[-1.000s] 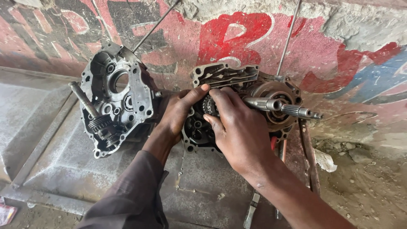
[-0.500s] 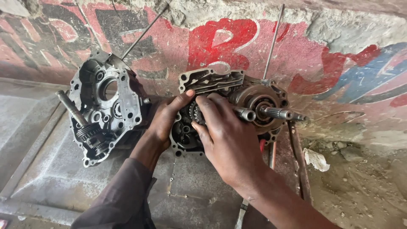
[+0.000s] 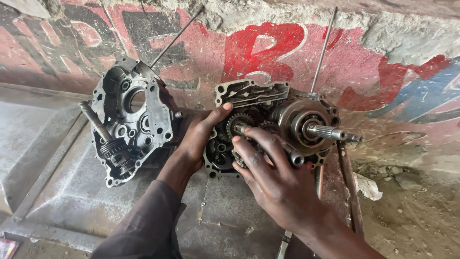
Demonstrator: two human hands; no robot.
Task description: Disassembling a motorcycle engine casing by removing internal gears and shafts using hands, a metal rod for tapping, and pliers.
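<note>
While the left hand [image 3: 199,136] grips the engine case [image 3: 268,124], the right hand [image 3: 273,177] rests spread-fingered on its gears [image 3: 238,125].

Grey metal sheet [image 3: 72,192] on a dirt floor [image 3: 412,220], carrying two engine case halves against a painted wall.

The dusty, scratched sheet has a raised fold running diagonally along its left side. The left case [image 3: 132,120] stands on it, tilted back against the wall, with a geared shaft [image 3: 103,132] sticking out toward the lower left. The right case [image 3: 268,124] stands near the sheet's right edge, well apart from the first, full of gears and with a splined shaft [image 3: 330,133] pointing right. Thin rods [image 3: 323,48] rise from both cases. To the right lies bare dirt with small stones and a crumpled white scrap [image 3: 368,186].
</note>
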